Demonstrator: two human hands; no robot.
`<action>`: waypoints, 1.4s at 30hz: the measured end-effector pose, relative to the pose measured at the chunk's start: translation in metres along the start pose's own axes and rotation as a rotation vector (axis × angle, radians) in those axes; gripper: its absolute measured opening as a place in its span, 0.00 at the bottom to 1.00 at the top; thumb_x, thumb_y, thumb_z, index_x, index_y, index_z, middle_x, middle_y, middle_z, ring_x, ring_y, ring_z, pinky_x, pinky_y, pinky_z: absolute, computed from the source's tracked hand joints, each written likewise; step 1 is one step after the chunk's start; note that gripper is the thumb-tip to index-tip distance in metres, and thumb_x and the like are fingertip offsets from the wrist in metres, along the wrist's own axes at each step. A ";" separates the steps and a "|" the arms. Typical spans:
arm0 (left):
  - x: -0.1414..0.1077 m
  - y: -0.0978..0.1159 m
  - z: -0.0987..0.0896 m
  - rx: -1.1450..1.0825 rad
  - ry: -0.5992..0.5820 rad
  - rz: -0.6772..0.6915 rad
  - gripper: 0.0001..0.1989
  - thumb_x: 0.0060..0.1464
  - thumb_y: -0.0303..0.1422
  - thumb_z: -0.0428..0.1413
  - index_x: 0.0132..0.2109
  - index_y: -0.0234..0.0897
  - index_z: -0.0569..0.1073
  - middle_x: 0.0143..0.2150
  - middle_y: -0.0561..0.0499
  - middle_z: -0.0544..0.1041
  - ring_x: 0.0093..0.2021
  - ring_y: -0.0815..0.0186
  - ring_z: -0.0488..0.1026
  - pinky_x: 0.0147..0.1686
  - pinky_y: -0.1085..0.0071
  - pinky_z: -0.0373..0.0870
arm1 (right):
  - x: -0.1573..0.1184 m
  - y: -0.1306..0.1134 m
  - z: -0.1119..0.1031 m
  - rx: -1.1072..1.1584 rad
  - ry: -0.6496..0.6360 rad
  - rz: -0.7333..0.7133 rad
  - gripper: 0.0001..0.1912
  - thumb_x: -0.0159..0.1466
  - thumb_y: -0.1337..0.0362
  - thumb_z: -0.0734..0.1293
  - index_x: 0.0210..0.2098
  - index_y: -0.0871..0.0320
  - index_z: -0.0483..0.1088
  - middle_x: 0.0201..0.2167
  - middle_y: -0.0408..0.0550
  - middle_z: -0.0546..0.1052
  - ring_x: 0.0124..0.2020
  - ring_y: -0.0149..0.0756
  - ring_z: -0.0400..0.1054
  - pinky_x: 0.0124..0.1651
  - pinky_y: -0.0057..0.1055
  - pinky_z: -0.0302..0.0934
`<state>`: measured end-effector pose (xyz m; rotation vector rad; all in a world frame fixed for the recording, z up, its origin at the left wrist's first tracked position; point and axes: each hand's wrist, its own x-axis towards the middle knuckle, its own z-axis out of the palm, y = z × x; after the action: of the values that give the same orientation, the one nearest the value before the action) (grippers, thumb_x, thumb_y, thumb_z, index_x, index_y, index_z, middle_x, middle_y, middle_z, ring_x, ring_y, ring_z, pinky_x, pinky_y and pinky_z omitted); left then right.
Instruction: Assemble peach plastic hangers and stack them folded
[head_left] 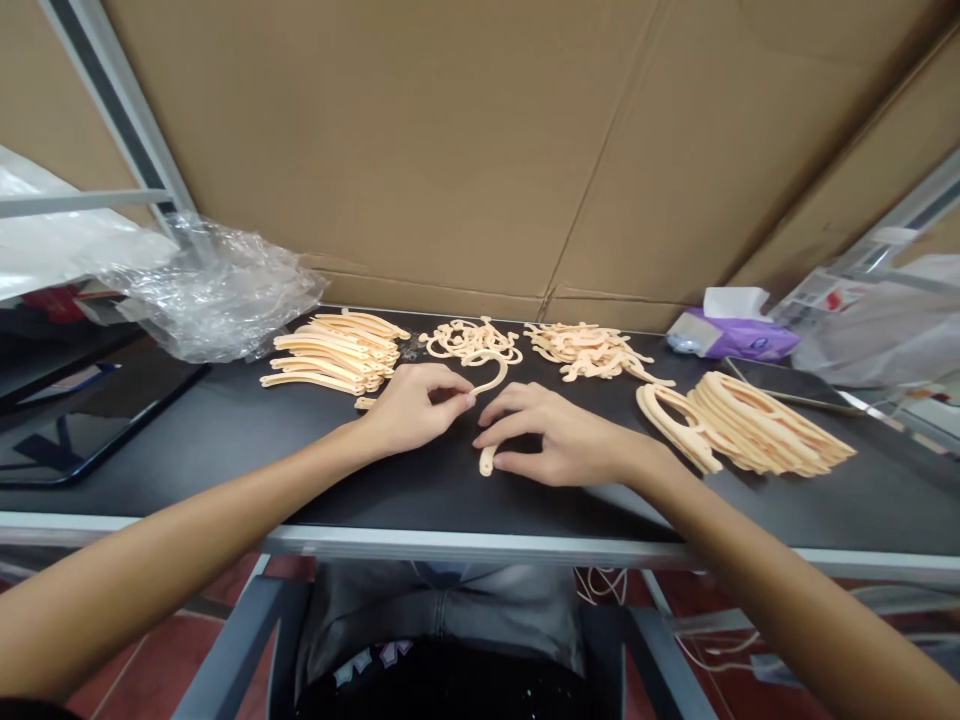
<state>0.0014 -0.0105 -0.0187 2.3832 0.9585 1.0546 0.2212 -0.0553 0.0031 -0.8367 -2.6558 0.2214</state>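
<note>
At the middle of the black table, my left hand point(421, 405) pinches a cream plastic hanger hook point(495, 372) between thumb and fingertips, its curve pointing away from me. The end of another cream piece point(364, 403) sticks out to the left from under that hand. My right hand point(559, 435) is closed around a cream hanger arm point(487, 461); only its rounded end with a small hole shows, and the fingers hide the rest. The two hands are close together but apart.
Behind my hands lie a stack of hanger arms point(334, 352), a heap of hooks point(457, 338) and a pile of smaller cream parts point(589, 348). Folded hangers point(765, 425) are stacked at right, near a purple tissue pack point(739, 328). Clear plastic wrap point(225, 290) and a dark tablet point(82, 420) are left.
</note>
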 end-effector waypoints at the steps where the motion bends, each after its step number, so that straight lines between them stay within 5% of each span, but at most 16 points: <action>1: 0.000 0.000 0.000 -0.012 0.000 -0.016 0.09 0.56 0.34 0.58 0.36 0.37 0.82 0.34 0.50 0.83 0.33 0.66 0.76 0.35 0.71 0.69 | 0.002 -0.001 0.001 0.022 -0.020 0.007 0.07 0.65 0.63 0.70 0.40 0.50 0.81 0.44 0.48 0.79 0.48 0.40 0.72 0.54 0.42 0.64; 11: 0.001 -0.003 0.000 -0.220 -0.053 -0.109 0.10 0.53 0.37 0.61 0.37 0.35 0.81 0.36 0.47 0.83 0.35 0.63 0.78 0.37 0.69 0.75 | 0.005 0.032 -0.004 0.192 0.041 0.236 0.10 0.66 0.63 0.66 0.39 0.57 0.80 0.37 0.47 0.81 0.36 0.35 0.74 0.42 0.32 0.65; 18: 0.000 -0.001 -0.002 -0.253 -0.038 -0.079 0.10 0.53 0.37 0.61 0.37 0.34 0.81 0.36 0.47 0.82 0.36 0.63 0.79 0.38 0.69 0.77 | 0.012 0.017 -0.004 0.316 0.027 0.354 0.11 0.66 0.63 0.64 0.36 0.60 0.78 0.33 0.48 0.81 0.34 0.35 0.73 0.38 0.31 0.64; 26: -0.002 0.006 -0.004 -0.195 -0.001 0.065 0.07 0.54 0.34 0.61 0.35 0.34 0.82 0.33 0.47 0.82 0.32 0.66 0.77 0.33 0.73 0.73 | 0.005 0.004 -0.010 0.629 -0.040 0.485 0.12 0.68 0.59 0.63 0.41 0.62 0.73 0.25 0.42 0.75 0.16 0.25 0.65 0.20 0.23 0.58; 42: -0.007 0.009 -0.002 -0.279 -0.006 -0.004 0.09 0.50 0.34 0.65 0.34 0.32 0.79 0.32 0.47 0.79 0.30 0.66 0.77 0.30 0.73 0.78 | -0.001 0.007 -0.007 0.654 -0.059 0.388 0.12 0.67 0.61 0.62 0.33 0.62 0.71 0.24 0.41 0.74 0.14 0.21 0.62 0.21 0.21 0.57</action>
<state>0.0008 -0.0221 -0.0161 2.1545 0.7582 1.0995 0.2285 -0.0495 0.0078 -1.0928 -2.2017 1.1455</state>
